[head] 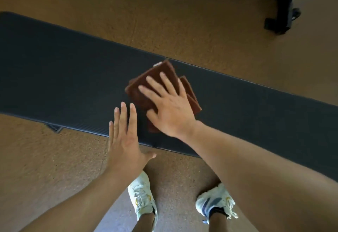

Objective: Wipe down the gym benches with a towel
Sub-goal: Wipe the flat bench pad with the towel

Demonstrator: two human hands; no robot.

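A long black padded gym bench (69, 78) runs across the view from upper left to right. A folded brown towel (146, 80) lies flat on its middle. My right hand (168, 107) presses down on the towel, palm flat, fingers spread and pointing up-left. My left hand (124, 140) lies flat beside the towel, fingers together over the bench's near edge, holding nothing. Part of the towel is hidden under my right palm.
The floor (182, 12) around the bench is tan speckled rubber. My two feet in white sneakers (142, 199) stand just in front of the bench. The black base of another gym machine (285, 3) sits at the top right.
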